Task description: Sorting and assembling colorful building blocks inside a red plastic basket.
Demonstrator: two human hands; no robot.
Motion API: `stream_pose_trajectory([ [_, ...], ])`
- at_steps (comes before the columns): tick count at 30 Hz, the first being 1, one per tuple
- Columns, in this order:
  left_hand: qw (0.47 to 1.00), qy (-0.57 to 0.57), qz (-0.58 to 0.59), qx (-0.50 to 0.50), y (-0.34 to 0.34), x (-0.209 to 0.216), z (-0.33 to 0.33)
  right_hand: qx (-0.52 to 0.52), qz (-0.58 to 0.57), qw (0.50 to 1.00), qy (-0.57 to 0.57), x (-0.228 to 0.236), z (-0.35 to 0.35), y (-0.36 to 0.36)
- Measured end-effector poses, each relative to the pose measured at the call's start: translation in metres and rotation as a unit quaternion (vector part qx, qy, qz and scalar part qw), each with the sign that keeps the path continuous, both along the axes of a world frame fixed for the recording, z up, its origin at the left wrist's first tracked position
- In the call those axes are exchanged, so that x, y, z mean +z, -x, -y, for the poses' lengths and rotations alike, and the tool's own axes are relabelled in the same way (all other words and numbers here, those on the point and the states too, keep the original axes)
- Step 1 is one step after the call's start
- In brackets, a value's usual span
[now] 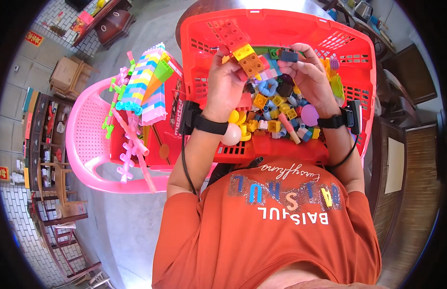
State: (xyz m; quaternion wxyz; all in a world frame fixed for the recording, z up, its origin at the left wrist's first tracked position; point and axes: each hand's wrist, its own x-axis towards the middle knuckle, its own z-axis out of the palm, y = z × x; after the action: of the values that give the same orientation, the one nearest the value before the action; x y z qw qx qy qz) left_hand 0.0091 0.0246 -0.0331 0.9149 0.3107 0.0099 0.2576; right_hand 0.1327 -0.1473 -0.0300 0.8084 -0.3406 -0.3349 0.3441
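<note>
My left hand point(224, 84) is closed around a built piece of toy building bricks point(252, 60), with red, yellow and orange studded bricks joined in a slanting row. Between the fingertips of my right hand point(312, 79) is a small dark building brick point(289, 56), a little to the right of the built piece and apart from it. Both hands are raised over a big red plastic basket point(204, 29). Beneath them, loose bricks point(276, 108) of many colours lie heaped in the basket, with a purple round piece point(309, 115) near my right wrist.
Left of the basket stands a pink plastic chair point(84, 125). On it lie a striped brick build point(145, 79) and pink branching stick pieces point(129, 144). Shelves point(45, 130) line the far left, and a wooden door point(411, 159) is at the right.
</note>
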Motion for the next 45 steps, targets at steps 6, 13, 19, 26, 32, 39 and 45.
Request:
stream_pose_trajectory([
  [6, 0.998, -0.050, -0.027, 0.025, -0.006, -0.010, 0.017, -0.166, 0.174, 0.970, -0.023, 0.022, -0.006, 0.030],
  [13, 0.998, -0.056, -0.025, 0.030, -0.015, -0.027, 0.027, -0.240, 0.269, 0.931, 0.052, 0.007, -0.011, 0.033],
  [19, 0.999, -0.043, 0.005, 0.025, -0.017, -0.025, 0.031, -0.278, 0.328, 0.898, 0.088, 0.004, -0.014, 0.038],
  [26, 0.999, -0.016, -0.010, 0.029, -0.013, -0.023, 0.035, -0.236, 0.225, 0.943, 0.064, 0.002, -0.014, 0.036],
  [32, 0.999, -0.030, -0.016, 0.014, -0.015, -0.032, 0.032, -0.242, 0.197, 0.947, 0.077, -0.002, -0.012, 0.032],
  [39, 0.996, -0.069, -0.020, 0.059, -0.017, -0.038, 0.035, -0.274, 0.305, 0.901, 0.144, -0.010, -0.012, 0.028],
  [45, 0.996, -0.072, -0.028, 0.048, -0.020, -0.046, 0.032, -0.343, 0.405, 0.824, 0.199, -0.018, -0.013, 0.024],
])
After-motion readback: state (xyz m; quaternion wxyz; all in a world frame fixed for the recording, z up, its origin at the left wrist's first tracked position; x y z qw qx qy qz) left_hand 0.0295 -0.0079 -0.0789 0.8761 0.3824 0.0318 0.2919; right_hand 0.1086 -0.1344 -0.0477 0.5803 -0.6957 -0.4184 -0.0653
